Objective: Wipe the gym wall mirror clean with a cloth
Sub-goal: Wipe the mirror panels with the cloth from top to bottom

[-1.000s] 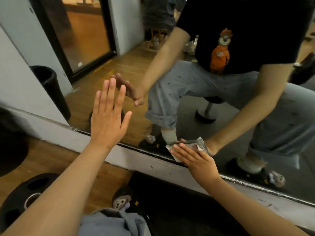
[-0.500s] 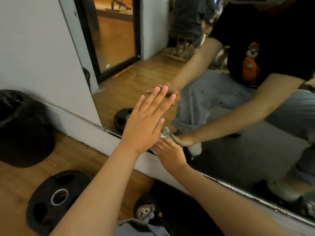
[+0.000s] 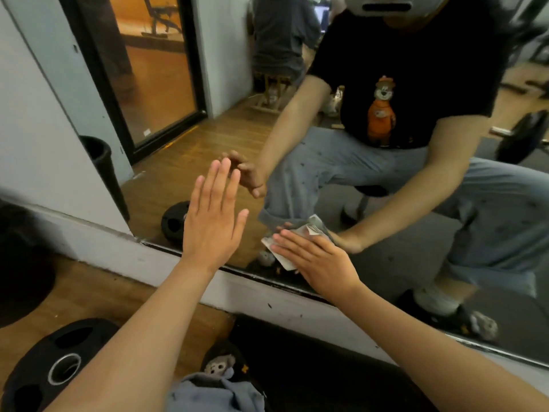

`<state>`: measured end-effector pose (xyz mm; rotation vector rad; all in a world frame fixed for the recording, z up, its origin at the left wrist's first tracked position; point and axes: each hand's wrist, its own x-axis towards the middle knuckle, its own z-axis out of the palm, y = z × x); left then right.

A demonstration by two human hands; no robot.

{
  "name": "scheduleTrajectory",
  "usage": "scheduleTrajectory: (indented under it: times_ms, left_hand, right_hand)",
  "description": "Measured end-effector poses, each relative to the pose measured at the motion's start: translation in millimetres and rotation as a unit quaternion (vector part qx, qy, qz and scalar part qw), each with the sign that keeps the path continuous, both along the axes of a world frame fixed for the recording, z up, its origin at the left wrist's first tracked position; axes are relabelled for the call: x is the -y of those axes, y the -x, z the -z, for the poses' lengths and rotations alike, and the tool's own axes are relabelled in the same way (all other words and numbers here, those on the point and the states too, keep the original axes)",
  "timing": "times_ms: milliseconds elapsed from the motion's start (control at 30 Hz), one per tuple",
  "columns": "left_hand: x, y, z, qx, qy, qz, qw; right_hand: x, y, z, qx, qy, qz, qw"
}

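The wall mirror [image 3: 184,162] fills the upper view, its lower edge running above a white baseboard. My left hand [image 3: 212,221] is flat with straight fingers, raised against or just in front of the glass near the bottom edge. My right hand [image 3: 318,260] presses a small crumpled light grey cloth [image 3: 282,251] flat on the glass low down, fingers straight and pointing left. The cloth shows beyond my fingertips, with its reflection above it.
A black weight plate [image 3: 59,361] lies on the wooden floor at lower left. A dark bin [image 3: 17,269] stands by the wall at far left. A black mat [image 3: 312,370] covers the floor below the mirror. My shoe [image 3: 221,364] and trouser leg show at the bottom.
My right hand and the cloth have slid back to the right along the bottom of the mirror, out from behind my left hand. My left hand stays raised and flat.
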<state>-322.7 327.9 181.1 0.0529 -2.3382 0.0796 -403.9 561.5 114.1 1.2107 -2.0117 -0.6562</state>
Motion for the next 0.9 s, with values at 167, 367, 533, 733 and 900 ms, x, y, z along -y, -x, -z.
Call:
scheduleTrajectory:
  times_ms: [167,367,533,733,900]
  left_hand:
    - [-72.6,20.2,-5.8,-0.001,0.125,0.114,0.986]
    - [-177.3,47.8,-21.1,-0.036,0.231,0.195,0.953]
    - [-242.2,64.2,-31.4,-0.074,0.243,0.234,0.939]
    - [-263.0,81.2,-26.5,-0.084,0.222,0.232,0.943]
    - [-262.2,83.0,-26.0,-0.099,0.212,0.243,0.941]
  right_hand:
    - [-96.2,7.6,1.0,0.033,0.045,-0.032,0.998]
    - [-225.8,15.1,19.7,0.023,0.011,-0.023,0.999]
    - [-310.9,10.7,51.1,0.042,0.009,0.011,0.999]
    - [-353.8,6.0,87.1,0.058,0.051,0.039,0.996]
    - [-345.3,9.4,90.7,0.050,0.116,0.022,0.992]
